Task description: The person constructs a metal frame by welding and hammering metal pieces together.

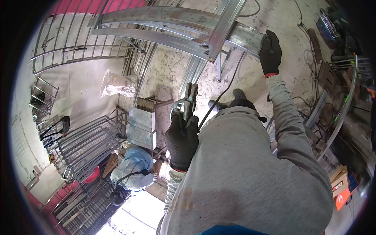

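Observation:
My left hand (pixel 182 143), in a black glove, is closed around a metal clamp (pixel 188 101) with a curved silver jaw, held upright in front of my body. My right hand (pixel 271 54), gloved too, is closed on the end of a wide flat metal beam (pixel 246 37). That beam belongs to a steel frame (pixel 164 17) with curved lengths and a crossing channel piece (pixel 225 29). A black cable (pixel 231 80) runs from beneath the frame toward my waist, close by my left hand.
A person in light blue (pixel 133 168) bends down at the lower left. Beside them stand metal boxes (pixel 141 125) and stacked grilles (pixel 88 145). A curved railing (pixel 82 53) leans at the upper left. Cables, curved bars (pixel 344 107) and a cardboard box (pixel 338 180) lie along the right.

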Available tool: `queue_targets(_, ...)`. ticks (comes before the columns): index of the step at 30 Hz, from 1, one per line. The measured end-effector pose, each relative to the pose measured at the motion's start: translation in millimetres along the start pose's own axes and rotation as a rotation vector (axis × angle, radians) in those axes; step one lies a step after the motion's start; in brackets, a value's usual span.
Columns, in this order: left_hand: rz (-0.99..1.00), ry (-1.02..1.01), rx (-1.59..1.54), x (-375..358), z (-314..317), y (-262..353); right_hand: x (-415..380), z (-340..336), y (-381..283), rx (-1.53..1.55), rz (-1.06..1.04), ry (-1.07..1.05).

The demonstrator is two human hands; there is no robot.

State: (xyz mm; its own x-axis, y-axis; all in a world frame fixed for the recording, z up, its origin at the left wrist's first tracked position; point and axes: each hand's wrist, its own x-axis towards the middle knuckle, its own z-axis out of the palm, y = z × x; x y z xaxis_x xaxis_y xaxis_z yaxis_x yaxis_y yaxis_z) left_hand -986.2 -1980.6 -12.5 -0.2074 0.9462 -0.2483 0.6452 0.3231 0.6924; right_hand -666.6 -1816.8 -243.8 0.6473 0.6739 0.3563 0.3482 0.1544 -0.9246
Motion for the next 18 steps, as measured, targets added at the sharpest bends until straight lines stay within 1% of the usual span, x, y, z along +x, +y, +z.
queue_targets(2,0.007,-0.003,0.020,0.9,0.2,0.5,-0.2,0.4,-1.2,0.032,-0.004,0.003)
queue_targets(4,-0.018,0.004,0.015,1.3,0.2,1.7,0.0,-0.1,-3.3,0.022,0.111,-0.026)
queue_targets(8,-0.005,0.005,0.019,1.4,0.0,0.9,1.2,-0.1,5.1,-0.045,0.031,-0.012)
queue_targets(10,-0.013,0.009,0.036,1.3,0.0,2.4,0.3,-1.3,10.2,0.005,0.145,-0.046)
queue_targets(11,-0.013,0.008,0.035,1.5,-0.1,1.3,1.0,-1.1,5.5,0.005,0.145,-0.046)
queue_targets(13,-0.026,0.001,0.031,1.7,-0.4,-1.9,1.9,-0.9,-4.1,-0.055,0.065,-0.016)
queue_targets(14,-0.027,0.001,0.030,1.7,-0.3,-1.9,1.9,-0.9,-2.0,-0.056,0.065,-0.017)
queue_targets(16,-0.027,0.004,0.024,1.6,-0.3,-1.5,2.7,-0.3,2.5,-0.085,0.002,-0.001)
queue_targets(17,-0.028,0.005,0.023,1.7,-0.5,-0.6,2.5,-0.6,0.7,-0.085,0.001,-0.002)
queue_targets(18,-0.034,-0.008,0.033,1.8,-0.9,0.6,1.6,-2.0,-1.4,-0.089,0.047,-0.036)
